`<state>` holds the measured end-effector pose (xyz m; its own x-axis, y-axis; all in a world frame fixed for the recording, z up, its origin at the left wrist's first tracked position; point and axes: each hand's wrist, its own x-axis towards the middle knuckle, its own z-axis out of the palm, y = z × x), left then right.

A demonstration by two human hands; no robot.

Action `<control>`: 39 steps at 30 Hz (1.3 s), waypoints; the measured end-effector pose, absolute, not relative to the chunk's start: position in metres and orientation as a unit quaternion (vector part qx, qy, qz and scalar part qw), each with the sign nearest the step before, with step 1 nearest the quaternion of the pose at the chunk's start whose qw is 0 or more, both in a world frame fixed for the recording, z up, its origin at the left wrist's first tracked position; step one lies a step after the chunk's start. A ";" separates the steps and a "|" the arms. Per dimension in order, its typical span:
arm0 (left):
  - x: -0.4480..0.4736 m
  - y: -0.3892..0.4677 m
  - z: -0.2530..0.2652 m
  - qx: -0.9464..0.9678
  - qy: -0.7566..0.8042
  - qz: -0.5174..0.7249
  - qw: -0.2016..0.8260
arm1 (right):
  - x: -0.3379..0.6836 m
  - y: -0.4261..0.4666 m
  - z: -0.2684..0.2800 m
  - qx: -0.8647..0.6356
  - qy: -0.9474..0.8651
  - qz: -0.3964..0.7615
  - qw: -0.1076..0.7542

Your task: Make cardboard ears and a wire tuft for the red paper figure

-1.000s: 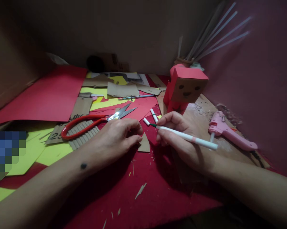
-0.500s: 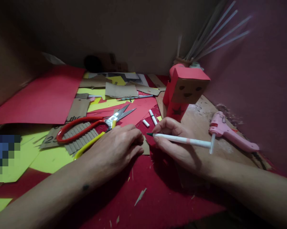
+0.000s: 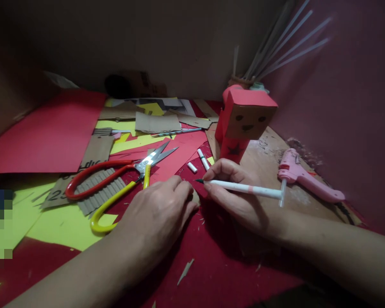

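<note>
Since the earlier picture, more of the yellow-handled scissors (image 3: 115, 201) has come into view beside the red-handled scissors (image 3: 115, 171), and the left hand (image 3: 160, 214) has slid a little forward over the cardboard piece (image 3: 195, 197).

Almost all of this cardboard piece is hidden under the left hand; only a small brown edge shows by the fingertips, on the red paper (image 3: 211, 256) that covers the table. The left hand lies flat with its fingers together, pressing on the piece. The right hand (image 3: 237, 192) is clamped around a white pen (image 3: 243, 188), its dark tip pointing at the cardboard edge, very near the left fingertips. If the tip touches the cardboard, I cannot tell.

On a cardboard sheet (image 3: 96, 152) under the scissors, some letters can be read as "dic", and lower some digits like "23", partly covered. At the far left, a pixelated patch hides something.

Behind the red box figure (image 3: 243, 124) with a drawn face and a star stands a small cup (image 3: 240, 80) holding several thin pale sticks (image 3: 275, 47); the cup is mostly hidden. A pink glue gun (image 3: 301, 177) lies at the right. The back of the table is dark and hard to make out.
</note>
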<state>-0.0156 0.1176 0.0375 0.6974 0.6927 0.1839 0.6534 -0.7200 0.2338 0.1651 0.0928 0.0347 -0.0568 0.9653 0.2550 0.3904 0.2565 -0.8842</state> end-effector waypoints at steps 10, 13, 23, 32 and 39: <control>-0.008 0.084 0.036 0.930 0.285 0.129 -0.195 | 0.166 0.095 0.039 -0.501 -0.668 0.339 0.433; -0.010 0.087 0.036 0.935 0.272 0.123 -0.189 | 0.167 0.095 0.038 -0.499 -0.669 0.342 0.432; -0.016 0.086 0.031 0.933 0.249 0.110 -0.236 | 0.164 0.098 0.038 -0.511 -0.665 0.351 0.416; -0.014 0.085 0.032 0.930 0.243 0.098 -0.259 | 0.165 0.101 0.029 -0.480 -0.709 0.308 0.416; -0.011 0.084 0.034 0.929 0.243 0.098 -0.260 | 0.164 0.102 0.032 -0.491 -0.719 0.303 0.387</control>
